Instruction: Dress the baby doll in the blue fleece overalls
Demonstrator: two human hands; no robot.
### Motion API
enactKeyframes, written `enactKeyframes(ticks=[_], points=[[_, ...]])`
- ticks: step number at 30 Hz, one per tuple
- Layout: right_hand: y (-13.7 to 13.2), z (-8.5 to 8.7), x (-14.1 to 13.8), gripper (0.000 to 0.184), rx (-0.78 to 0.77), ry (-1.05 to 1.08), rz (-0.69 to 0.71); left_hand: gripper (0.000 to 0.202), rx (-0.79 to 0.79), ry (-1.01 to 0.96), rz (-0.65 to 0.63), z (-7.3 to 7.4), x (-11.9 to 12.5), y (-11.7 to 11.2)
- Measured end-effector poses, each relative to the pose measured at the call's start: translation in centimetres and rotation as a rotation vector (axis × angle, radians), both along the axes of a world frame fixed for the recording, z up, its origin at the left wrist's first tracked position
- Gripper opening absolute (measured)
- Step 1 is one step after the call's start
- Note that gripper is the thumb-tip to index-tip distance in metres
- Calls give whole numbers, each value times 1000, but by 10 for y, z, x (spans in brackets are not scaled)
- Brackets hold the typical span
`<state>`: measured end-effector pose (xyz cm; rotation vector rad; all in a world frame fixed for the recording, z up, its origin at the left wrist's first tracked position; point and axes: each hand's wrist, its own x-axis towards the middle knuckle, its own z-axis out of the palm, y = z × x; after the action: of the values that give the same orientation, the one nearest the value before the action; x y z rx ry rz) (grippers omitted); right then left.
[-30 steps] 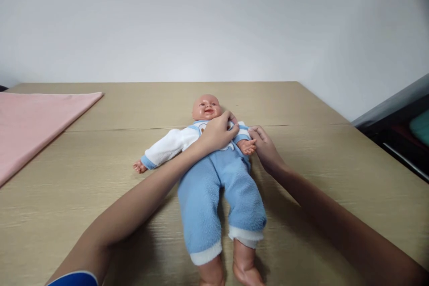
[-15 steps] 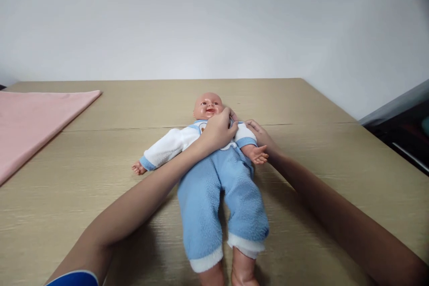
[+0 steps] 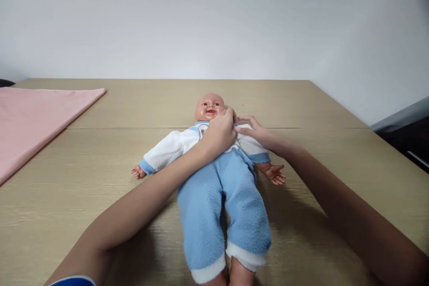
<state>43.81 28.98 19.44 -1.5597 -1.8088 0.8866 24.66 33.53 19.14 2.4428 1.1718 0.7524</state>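
Observation:
A bald baby doll (image 3: 209, 106) lies on its back, head toward the far side, its arms spread. Its outfit (image 3: 204, 219) has white sleeves with blue cuffs and blue trousers with white hems. My left hand (image 3: 221, 132) reaches across the doll's chest, its curled fingers closed on the cloth by the shoulder on my right. At that same shoulder my right hand (image 3: 256, 133) has its thumb and fingers on the white sleeve top, tips close to my left fingers. What the fingertips pinch there is hidden.
A pink cloth (image 3: 40, 120) lies flat on the left side of the wooden table (image 3: 335, 187), with a seam running across the tabletop. Behind it rises a pale wall (image 3: 201, 18). A dark object (image 3: 405, 138) stands beyond the right edge.
My right hand has moved from beside the doll's sleeve up and left onto its shoulder. The doll's arm there has swung outward and down. My left hand stays by the shoulder.

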Motion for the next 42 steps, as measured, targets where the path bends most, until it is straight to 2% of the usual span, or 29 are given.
enactKeyframes(ticks=[3,5,7,12,15,18,22,24,26,29,32,35,37,39,42], points=[[-27,12,21,80,-68,-283,121,30,49,99,44,2,-3,2],[-42,16,35,80,2,-542,152,34,80,144,67,4,-5,2],[-47,15,46,72,91,-686,142,36,91,170,75,5,-7,3],[-31,2,59,51,151,-792,170,33,117,118,48,-1,-11,6],[-22,-3,62,39,197,-863,156,22,104,67,-2,-4,-15,5],[-21,-8,59,37,282,-940,107,10,100,39,-48,0,-20,-1],[-37,-11,40,43,452,-961,27,21,132,52,-97,8,-36,-20],[-53,-9,25,50,551,-897,-21,26,124,6,-148,11,-51,-30],[-69,-7,12,40,587,-714,5,29,115,-85,-208,13,-73,-35],[-82,-9,1,12,448,-259,188,28,103,-133,-300,14,-115,-30],[-75,-23,3,17,239,146,285,18,41,-104,-387,14,-154,-14],[-59,-40,5,35,62,445,135,24,-136,-15,-442,14,-176,0],[-50,-49,2,44,-10,540,-2,30,-216,48,-462,13,-181,5],[-45,-55,-2,48,-10,541,-81,33,-250,61,-464,12,-182,7],[-44,-59,-7,49,37,468,-87,33,-303,64,-481,10,-182,8]])
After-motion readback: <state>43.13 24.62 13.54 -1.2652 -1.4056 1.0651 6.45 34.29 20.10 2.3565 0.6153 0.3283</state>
